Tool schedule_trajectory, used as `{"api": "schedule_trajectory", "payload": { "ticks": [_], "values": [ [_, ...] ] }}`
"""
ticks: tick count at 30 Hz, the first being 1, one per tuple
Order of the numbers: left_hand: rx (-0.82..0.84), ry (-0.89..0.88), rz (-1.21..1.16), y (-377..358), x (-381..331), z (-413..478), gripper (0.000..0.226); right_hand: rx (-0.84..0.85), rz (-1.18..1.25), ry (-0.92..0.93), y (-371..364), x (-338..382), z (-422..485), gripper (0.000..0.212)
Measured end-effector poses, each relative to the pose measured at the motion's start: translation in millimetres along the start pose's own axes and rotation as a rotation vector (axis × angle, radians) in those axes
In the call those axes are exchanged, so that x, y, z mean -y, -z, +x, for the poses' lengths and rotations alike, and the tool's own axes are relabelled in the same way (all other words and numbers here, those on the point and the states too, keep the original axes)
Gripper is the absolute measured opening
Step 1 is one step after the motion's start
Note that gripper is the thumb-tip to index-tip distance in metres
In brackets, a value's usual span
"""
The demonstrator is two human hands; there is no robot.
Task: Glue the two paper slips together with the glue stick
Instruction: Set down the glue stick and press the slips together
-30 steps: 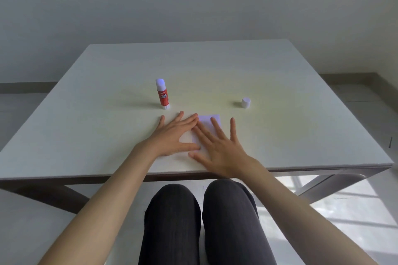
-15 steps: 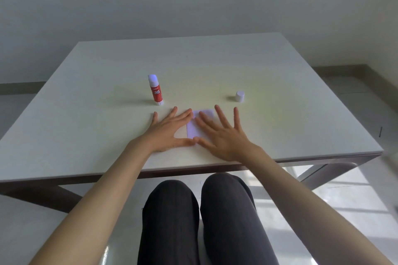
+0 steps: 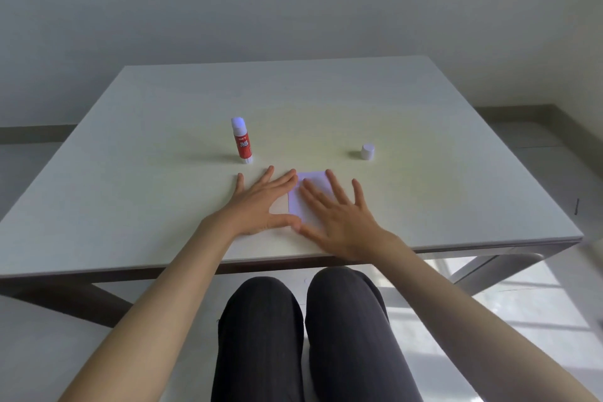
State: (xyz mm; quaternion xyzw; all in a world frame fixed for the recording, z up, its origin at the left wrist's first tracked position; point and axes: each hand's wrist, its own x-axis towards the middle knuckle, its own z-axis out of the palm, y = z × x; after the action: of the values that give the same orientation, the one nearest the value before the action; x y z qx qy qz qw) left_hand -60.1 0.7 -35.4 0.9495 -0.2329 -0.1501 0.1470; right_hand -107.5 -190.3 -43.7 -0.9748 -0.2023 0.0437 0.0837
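Fingers first: the right hand's fingers (image 3: pixel 336 188) are spread wide and pressed flat, the index and middle lying across the pale paper slip (image 3: pixel 312 180), palm down over its near half. Nothing is pinched or curled here; it's an open, flattened press. The right hand (image 3: pixel 339 219) covers most of the sheet, so only the far end and a strip of the left edge show, and I can't tell whether that is 1 slip or 2 stacked together.

Over to the left hand (image 3: pixel 261 206), also flat and fanned out, grasping nothing. Its index fingertip reaches the paper's far left corner and its thumb lies along the near left corner, tip almost meeting the right thumb. Between the left thumb and index there's a bare wedge of tabletop just beside the slip's left edge.

Moving outward, the glue stick (image 3: pixel 241 140) stands upright beyond the left hand's fingertips, red label facing us, uncapped with the pale glue end on top, near the hand but not touching it. Its white cap (image 3: pixel 367 151) sits on its own off to the right, well apart from the stick and beyond the right hand.

All of this rests on the white table (image 3: pixel 424 108), with both bare forearms reaching in over its near edge and dark trousers (image 3: pixel 310 336) visible below.
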Motion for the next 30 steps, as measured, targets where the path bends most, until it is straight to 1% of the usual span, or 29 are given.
{"api": "schedule_trajectory", "payload": {
  "ticks": [2, 3, 6, 8, 9, 11, 13, 14, 18, 20, 21, 23, 25, 26, 30],
  "values": [
    [-0.005, -0.004, -0.005, 0, 0, 0, 0.085, 0.008, -0.018, 0.105, -8, 5, -10, 0.085],
    [-0.006, -0.004, -0.004, 0, 0, 0, 0.086, 0.010, -0.032, 0.110, -7, 0, -9, 0.082],
    [-0.001, 0.002, 0.010, 0, 0, 0, 0.087, 0.038, -0.062, -0.014, 8, -17, 6, 0.070],
    [0.000, 0.002, 0.014, 0, -1, 0, 0.086, 0.036, -0.060, -0.060, 10, -13, 10, 0.071],
    [0.000, 0.000, 0.012, 0, -1, 0, 0.086, 0.016, -0.048, -0.048, 7, -7, 7, 0.076],
    [-0.003, -0.002, 0.002, 0, -1, 0, 0.085, -0.003, -0.009, 0.040, -3, 6, -5, 0.085],
    [-0.006, -0.002, -0.005, 0, 0, -1, 0.085, 0.014, -0.013, 0.105, -8, 6, -13, 0.084],
    [-0.007, -0.003, -0.004, 0, 0, -1, 0.086, 0.011, -0.030, 0.101, -6, 1, -11, 0.081],
    [0.002, -0.005, 0.006, 1, -1, -1, 0.087, 0.041, -0.062, -0.065, 10, -18, 11, 0.068],
    [0.002, -0.002, 0.013, 1, -2, -1, 0.086, 0.032, -0.045, -0.093, 10, -12, 13, 0.072],
    [0.000, 0.000, 0.016, 1, -2, -1, 0.086, 0.012, -0.037, -0.075, 7, -6, 8, 0.079],
    [-0.006, 0.002, 0.010, 1, -2, -1, 0.086, -0.012, -0.008, 0.029, -4, 6, -9, 0.089],
    [-0.009, 0.000, 0.009, 1, -1, 0, 0.086, -0.002, -0.010, 0.088, -9, 5, -21, 0.083],
    [-0.009, 0.000, 0.014, 1, -1, 0, 0.086, -0.003, -0.025, 0.076, -7, -2, -19, 0.079],
    [0.002, -0.001, 0.029, -1, -1, 0, 0.087, 0.021, -0.069, -0.080, 7, -23, 4, 0.068]
  ]
}}
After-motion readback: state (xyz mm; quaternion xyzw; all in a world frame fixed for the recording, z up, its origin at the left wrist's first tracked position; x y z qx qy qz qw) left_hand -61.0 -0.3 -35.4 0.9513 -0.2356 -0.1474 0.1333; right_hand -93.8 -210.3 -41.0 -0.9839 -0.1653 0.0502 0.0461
